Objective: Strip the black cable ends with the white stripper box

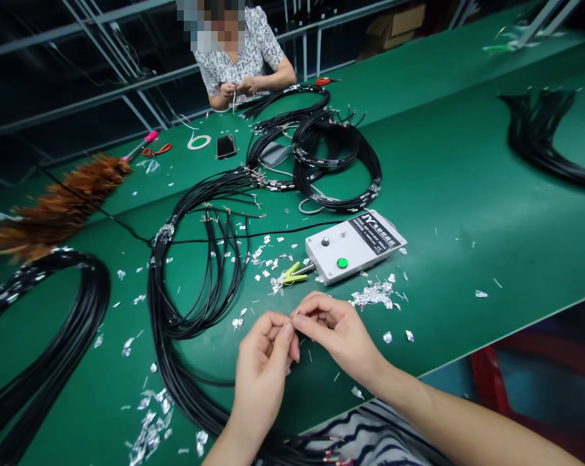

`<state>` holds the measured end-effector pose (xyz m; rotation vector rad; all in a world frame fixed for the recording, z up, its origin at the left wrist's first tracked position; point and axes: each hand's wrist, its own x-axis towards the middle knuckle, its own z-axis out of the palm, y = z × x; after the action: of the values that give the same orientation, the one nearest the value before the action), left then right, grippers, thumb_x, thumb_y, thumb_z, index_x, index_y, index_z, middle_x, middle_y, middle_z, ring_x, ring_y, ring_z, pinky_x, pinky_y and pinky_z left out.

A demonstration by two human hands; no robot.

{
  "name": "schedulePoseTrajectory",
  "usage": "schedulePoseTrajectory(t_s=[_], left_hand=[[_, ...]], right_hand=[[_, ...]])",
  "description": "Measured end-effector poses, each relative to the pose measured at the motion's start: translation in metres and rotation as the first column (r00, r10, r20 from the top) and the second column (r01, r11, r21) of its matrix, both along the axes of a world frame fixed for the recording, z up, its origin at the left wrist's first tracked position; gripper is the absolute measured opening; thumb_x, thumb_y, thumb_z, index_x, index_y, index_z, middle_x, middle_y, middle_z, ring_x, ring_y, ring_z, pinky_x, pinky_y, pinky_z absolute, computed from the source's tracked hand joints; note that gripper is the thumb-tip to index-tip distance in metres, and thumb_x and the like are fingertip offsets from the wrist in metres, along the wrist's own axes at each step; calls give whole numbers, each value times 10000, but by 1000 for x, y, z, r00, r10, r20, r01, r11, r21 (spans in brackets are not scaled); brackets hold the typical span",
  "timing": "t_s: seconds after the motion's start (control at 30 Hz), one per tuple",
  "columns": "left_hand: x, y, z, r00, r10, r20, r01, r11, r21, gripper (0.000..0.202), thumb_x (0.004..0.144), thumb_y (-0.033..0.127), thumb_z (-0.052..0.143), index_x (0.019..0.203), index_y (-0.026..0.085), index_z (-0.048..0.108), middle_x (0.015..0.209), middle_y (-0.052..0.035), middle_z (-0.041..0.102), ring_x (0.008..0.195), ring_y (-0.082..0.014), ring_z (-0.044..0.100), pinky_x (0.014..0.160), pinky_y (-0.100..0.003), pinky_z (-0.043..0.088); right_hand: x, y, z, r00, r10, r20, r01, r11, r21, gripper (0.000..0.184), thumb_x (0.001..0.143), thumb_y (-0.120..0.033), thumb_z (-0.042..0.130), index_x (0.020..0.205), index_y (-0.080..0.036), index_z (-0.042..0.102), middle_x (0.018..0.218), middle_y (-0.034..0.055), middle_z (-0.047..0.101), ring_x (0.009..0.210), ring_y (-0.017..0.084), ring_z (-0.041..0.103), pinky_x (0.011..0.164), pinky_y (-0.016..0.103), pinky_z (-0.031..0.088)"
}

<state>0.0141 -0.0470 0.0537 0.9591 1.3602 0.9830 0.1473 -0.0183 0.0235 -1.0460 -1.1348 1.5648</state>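
Note:
My left hand (263, 366) is closed in a pinch, with a thin black cable (215, 382) running in behind it from the left. The fingertips of my right hand (341, 336) are pinched together and meet those of my left. What lies between them is very small, perhaps the cable's wire end, and mostly hidden by the fingers. Just beyond my hands sits a white box-shaped device (324, 255) with a green button (342, 263), a black knob and a yellow-green clip (295, 275) at its front. A bundle of black cables (159, 323) curves around to the left.
Foil scraps (375, 294) litter the green table (457, 239). Coiled black cables (375, 168) lie beyond the device, with more bundles at far left and right. A phone (226, 146), tape roll (198, 142) and orange-handled scissors (157, 150) lie farther back. Another person (244, 65) works opposite.

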Motion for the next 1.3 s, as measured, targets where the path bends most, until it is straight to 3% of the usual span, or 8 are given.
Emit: schedulePoseTrajectory(t_s=[0.2, 0.37, 0.7, 0.8, 0.9, 1.0, 1.17, 1.3], left_hand=[[1, -3, -3, 998, 48, -29, -47, 998, 28, 392, 817, 519, 663, 700, 165, 542, 520, 42, 484, 478, -80, 391, 447, -200, 273], [4, -3, -8, 997, 83, -2, -83, 996, 17, 396, 816, 528, 658, 707, 165, 546, 516, 44, 487, 461, -73, 365, 444, -196, 274], [-3, -5, -14, 999, 35, -5, -35, 999, 7, 376, 845, 513, 631, 721, 177, 518, 514, 56, 464, 455, -75, 368, 444, -189, 291], [-3, -11, -17, 991, 70, -114, -60, 994, 89, 255, 904, 443, 583, 925, 189, 580, 678, 24, 552, 543, -97, 474, 502, -198, 376], [-2, -12, -17, 973, 41, -226, 6, 979, 202, 261, 937, 382, 542, 1124, 226, 636, 974, -53, 622, 781, -151, 598, 693, -253, 492], [-1, -8, -17, 973, 35, -227, 28, 963, 268, 225, 897, 370, 598, 1002, 217, 726, 1006, -81, 607, 930, -204, 602, 760, -282, 513], [4, -4, -25, 986, 161, -42, -151, 972, 180, 207, 789, 386, 719, 784, 178, 716, 899, -32, 559, 603, -93, 528, 497, -207, 425], [6, -7, -29, 970, 235, -57, -226, 966, 127, 216, 853, 384, 647, 792, 178, 632, 734, 19, 534, 451, -56, 376, 421, -202, 310]], right_hand=[[-2, -2, -1, 994, 14, -106, -24, 996, -91, 222, 735, -398, 741, 747, -185, 679, 785, 7, 619, 517, 76, 498, 472, 231, 396], [4, -3, -3, 999, -23, -29, 16, 977, -213, 218, 753, -378, 685, 685, -183, 615, 482, -61, 497, 464, 84, 436, 502, 233, 352], [-6, -4, -2, 999, -20, 26, 19, 1000, 20, 213, 773, -383, 711, 738, -178, 665, 793, 14, 602, 529, 78, 516, 473, 226, 413], [-5, -5, -3, 999, -11, 48, 7, 998, 68, 210, 800, -379, 698, 745, -178, 671, 806, 14, 600, 499, 68, 523, 466, 225, 423], [-3, -5, -4, 996, 68, -55, -72, 995, -76, 313, 763, -481, 724, 763, -180, 642, 741, -9, 600, 458, 66, 517, 453, 221, 428], [-2, -4, -6, 990, 104, -100, -123, 972, -202, 393, 702, -538, 762, 726, -175, 612, 577, -51, 547, 437, 68, 491, 461, 212, 409], [-1, -5, -6, 992, 124, -8, -123, 966, -229, 360, 709, -497, 765, 721, -186, 585, 513, -70, 508, 449, 86, 500, 465, 208, 394], [1, -5, -5, 975, 130, 181, -125, 991, -40, 232, 842, -384, 626, 725, -194, 564, 612, -37, 539, 506, 100, 539, 486, 220, 406]])
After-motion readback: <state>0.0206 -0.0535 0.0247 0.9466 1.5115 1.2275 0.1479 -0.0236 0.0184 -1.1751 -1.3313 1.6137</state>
